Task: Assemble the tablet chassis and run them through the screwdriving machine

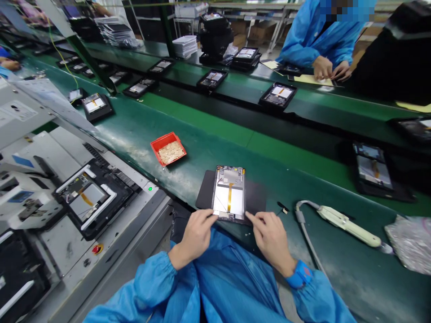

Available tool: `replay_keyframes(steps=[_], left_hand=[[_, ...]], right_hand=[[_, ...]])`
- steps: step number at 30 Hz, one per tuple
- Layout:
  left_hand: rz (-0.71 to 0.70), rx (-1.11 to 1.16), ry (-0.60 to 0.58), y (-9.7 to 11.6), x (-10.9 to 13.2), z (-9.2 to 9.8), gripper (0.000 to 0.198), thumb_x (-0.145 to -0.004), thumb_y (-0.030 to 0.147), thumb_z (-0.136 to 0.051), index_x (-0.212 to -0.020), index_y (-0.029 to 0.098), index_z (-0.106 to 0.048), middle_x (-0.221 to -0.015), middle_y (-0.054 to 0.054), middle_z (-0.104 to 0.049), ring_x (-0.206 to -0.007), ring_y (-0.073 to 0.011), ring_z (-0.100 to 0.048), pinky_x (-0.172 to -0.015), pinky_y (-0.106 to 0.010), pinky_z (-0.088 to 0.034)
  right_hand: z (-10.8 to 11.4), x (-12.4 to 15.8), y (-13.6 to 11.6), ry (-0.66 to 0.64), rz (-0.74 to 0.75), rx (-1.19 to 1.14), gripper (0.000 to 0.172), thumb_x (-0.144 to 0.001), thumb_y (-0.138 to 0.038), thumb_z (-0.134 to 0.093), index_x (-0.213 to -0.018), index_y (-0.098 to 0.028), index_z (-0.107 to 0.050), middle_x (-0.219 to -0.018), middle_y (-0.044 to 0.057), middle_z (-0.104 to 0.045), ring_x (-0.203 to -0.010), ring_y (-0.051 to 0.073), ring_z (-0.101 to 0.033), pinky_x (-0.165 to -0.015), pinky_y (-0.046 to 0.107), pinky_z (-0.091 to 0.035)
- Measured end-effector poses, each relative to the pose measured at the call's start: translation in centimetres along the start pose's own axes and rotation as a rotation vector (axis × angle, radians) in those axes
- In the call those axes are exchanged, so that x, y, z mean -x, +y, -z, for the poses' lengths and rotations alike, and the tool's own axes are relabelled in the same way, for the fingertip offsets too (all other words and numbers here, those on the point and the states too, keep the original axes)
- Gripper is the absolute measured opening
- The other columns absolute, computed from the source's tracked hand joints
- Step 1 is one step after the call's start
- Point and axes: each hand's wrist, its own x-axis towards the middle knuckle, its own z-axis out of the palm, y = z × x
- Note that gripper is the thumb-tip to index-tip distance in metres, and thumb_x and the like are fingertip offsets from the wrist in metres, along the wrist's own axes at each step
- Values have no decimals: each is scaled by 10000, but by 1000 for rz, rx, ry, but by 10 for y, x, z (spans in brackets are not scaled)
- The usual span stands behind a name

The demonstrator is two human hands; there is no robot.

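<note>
Near bench (279, 179) edge, open tablet (238, 199)

- Tablet (236, 179): just ahead of fingers (209, 220), on mat (204, 190).
- Tray (165, 141): ahead-left of fingers, on bench (215, 150).
- Screwdriver (352, 227): right of fingers, on bench.
- Bag (409, 244): farther right, past screwdriver.
- Machine (69, 249): left of fingers, bearing second tablet (94, 194).

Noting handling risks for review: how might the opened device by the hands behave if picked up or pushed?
Probably stiff: the opened device shows as a straight-edged slab. Likely fragile: its orange ribbon cable is exposed. Pushed, it would probably slide rather than roll, lying flat on the dark sheet.
</note>
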Motion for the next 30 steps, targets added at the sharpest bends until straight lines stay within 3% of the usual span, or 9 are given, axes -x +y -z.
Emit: replay_keyframes(steps=[4, 6, 9, 13, 16, 20, 25, 27, 30], left_hand=[[612, 572, 11, -2, -19, 15, 313, -872, 200, -521, -1167, 145, -612, -1141, -142, -678, -854, -193, -663, -682, -322, -534], [771, 808, -26, -4, -33, 21, 377, -815, 219, -588, -1177, 112, -590, -1117, -158, -681, -755, -163, -650, -570, -266, -494], [876, 927, -22, -4, -50, 24, 405, -761, 241, -659, -1127, 78, -605, -941, -117, -695, -607, -105, -565, -499, -219, -415], [672, 880, -119, 3, -63, 13, 248, -783, 288, -677, -949, 105, -664, -663, 6, -586, -541, -83, -466, -492, -201, -351], [507, 901, -100, 10, -65, 3, 243, -811, 335, -671, -946, 132, -662, -706, 8, -601, -582, -99, -497, -514, -204, -371], [474, 997, 19, 12, -52, 9, 312, -847, 379, -654, -1015, 116, -666, -792, -26, -656, -674, -131, -565, -590, -221, -427], [451, 1036, 287, -5, -14, 54, 357, -867, 403, -651, -1078, 117, -672, -836, -50, -674, -729, -151, -585, -660, -241, -457], [448, 1014, 408, -16, 10, 82, 367, -867, 415, -650, -1085, 121, -674, -840, -52, -676, -722, -153, -585, -663, -245, -459], [476, 903, 603, -35, 58, 123, 355, -858, 426, -658, -1042, 124, -690, -817, -46, -670, -708, -151, -571, -631, -230, -434]], right_hand=[[-4, -5, 2, -61, -116, 12, 342, -989, -213, -426, -1248, -122, -630, -922, 104, -597, -872, 238, -499, -763, 362, -406], [-10, -6, -1, -100, -95, 67, 341, -988, -220, -422, -1220, -110, -645, -895, 107, -591, -849, 243, -491, -745, 366, -401], [-19, -4, -3, -102, -87, 92, 350, -987, -227, -426, -1235, -100, -637, -903, 112, -593, -850, 244, -494, -736, 369, -400], [-24, 1, 2, -83, -119, 43, 364, -992, -240, -424, -1265, -104, -622, -934, 113, -603, -873, 241, -513, -748, 370, -408], [-18, 3, 3, -78, -142, 4, 372, -999, -270, -425, -1287, -124, -610, -966, 115, -612, -885, 240, -526, -751, 365, -411], [4, -2, -14, -105, -101, -65, 312, -1020, -313, -398, -1102, -187, -672, -1005, 96, -648, -907, 227, -564, -769, 353, -412], [24, -31, -38, -299, 69, -189, 464, -1040, -403, -329, -694, -220, -579, -702, 22, -626, -654, 157, -599, -646, 281, -428], [18, -61, -42, -313, 124, -188, 455, -1029, -444, -340, -718, -234, -596, -704, 16, -652, -630, 159, -625, -591, 270, -431], [-14, -135, -69, -230, 247, -212, 385, -998, -474, -391, -851, -245, -664, -857, 40, -719, -762, 199, -680, -662, 291, -482]])
